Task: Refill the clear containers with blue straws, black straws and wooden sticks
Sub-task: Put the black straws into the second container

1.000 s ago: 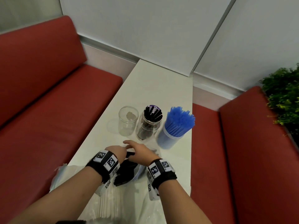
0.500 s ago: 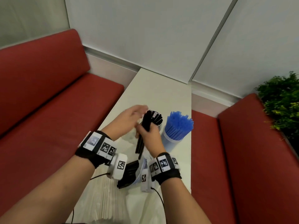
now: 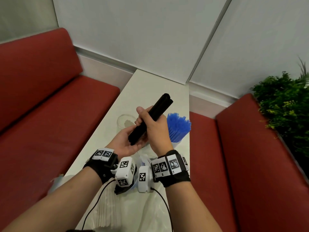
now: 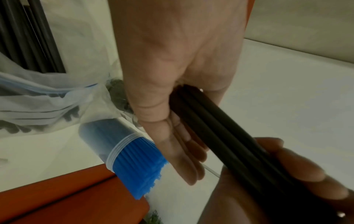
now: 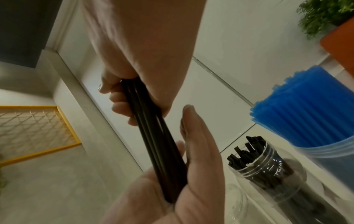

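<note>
My right hand (image 3: 151,124) grips a bundle of black straws (image 3: 161,105) around its middle, tilted up and away over the white table (image 3: 155,84). My left hand (image 3: 127,143) lies open beneath it, and the bundle's lower end (image 5: 172,181) rests in its palm (image 5: 195,174). A clear jar partly filled with black straws (image 5: 268,166) stands below, hidden behind my hands in the head view. To its right a clear container (image 4: 107,136) is packed with blue straws (image 3: 178,126). An almost bare clear jar (image 3: 124,122) stands to the left.
Plastic bags (image 3: 142,158) lie on the near end of the table; one holds more black straws (image 4: 28,37). A pale ribbed pack (image 3: 107,211) lies under my forearms. Red benches (image 3: 50,123) flank the table, and a green plant (image 3: 284,111) stands at the right.
My right hand has lifted the black straw bundle higher and tilted it away. My left hand dropped from above the bundle and now lies palm-up under its lower end.
</note>
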Tool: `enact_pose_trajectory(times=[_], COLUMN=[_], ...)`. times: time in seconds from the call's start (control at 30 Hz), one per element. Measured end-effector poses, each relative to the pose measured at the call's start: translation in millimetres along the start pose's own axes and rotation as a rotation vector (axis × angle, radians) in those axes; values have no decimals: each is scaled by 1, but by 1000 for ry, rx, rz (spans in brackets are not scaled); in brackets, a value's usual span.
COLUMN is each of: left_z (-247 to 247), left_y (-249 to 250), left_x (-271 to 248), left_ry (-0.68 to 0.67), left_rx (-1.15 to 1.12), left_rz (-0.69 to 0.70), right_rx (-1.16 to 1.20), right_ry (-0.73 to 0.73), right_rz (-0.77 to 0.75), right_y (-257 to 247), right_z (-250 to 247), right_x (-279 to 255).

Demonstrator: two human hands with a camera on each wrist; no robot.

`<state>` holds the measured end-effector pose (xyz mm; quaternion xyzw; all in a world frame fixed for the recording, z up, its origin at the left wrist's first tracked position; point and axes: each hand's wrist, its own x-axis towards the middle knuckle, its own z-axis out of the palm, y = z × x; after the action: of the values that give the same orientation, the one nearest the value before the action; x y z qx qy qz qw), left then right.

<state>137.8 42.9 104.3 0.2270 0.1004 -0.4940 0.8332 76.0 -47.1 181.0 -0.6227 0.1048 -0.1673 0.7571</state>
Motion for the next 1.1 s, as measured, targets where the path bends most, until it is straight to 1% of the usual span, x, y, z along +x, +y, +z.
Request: enact_pose_trajectory(times=[0.1,0.17,0.23,0.27,0.33,0.43,0.5,0.57,0.6,0.67,0.77,0.8,0.83,0.87,0.9,0.97,1.03,1.1], left_z=[2,0,-6,-11,-23,-40,-51,-59,-61,-62,-65,-67,-69,-71,-73,-76,-82,-89], left_y=[2,1,-2,-4,-9,-14,-18,-22,-21,-17,-5,-4,-3,-4,-6,-14,-23,-30], left_x=[3,5,8,10,14,17,21,27,30,34,38,39,40,41,42,45,49,51], left_ry=[26,33,68,99,158,234,302,395,432,484,565,582,589,576,546,458,397,402], left_rx=[-21,-18,-40,-36,-21,3,61,157,230,436,822,1001,1236,1484,1699,2011,2219,2321], left_rz=[-91,-187,-291,-316,-336,-358,-306,-213,-173,-97,48,103,144,153,130,34,-59,-138], right_rx=[-36,-51,-126,-166,-169,-87,-96,-135,-151,-196,-262,-254,-247,-249,-262,-306,-319,-317], right_ry=[-11,-12,-58,-87,-104,-19,-17,-44,-37,37,209,249,272,281,285,287,293,305], right_rz=[-15,-2,27,38,37,19,31,48,51,10,-193,-255,-296,-318,-324,-294,-225,-153], right_y=[3,6,12,16,20,25,31,33,30,11,-27,-38,-44,-46,-42,-23,0,23], right_z=[-6,-8,-10,-11,-14,-18,-21,-23,-25,-30,-42,-46,-49,-52,-53,-56,-58,-61], right_x=[0,-1,-1,-2,-1,6,12,20,26,47,87,100,111,120,127,136,140,140])
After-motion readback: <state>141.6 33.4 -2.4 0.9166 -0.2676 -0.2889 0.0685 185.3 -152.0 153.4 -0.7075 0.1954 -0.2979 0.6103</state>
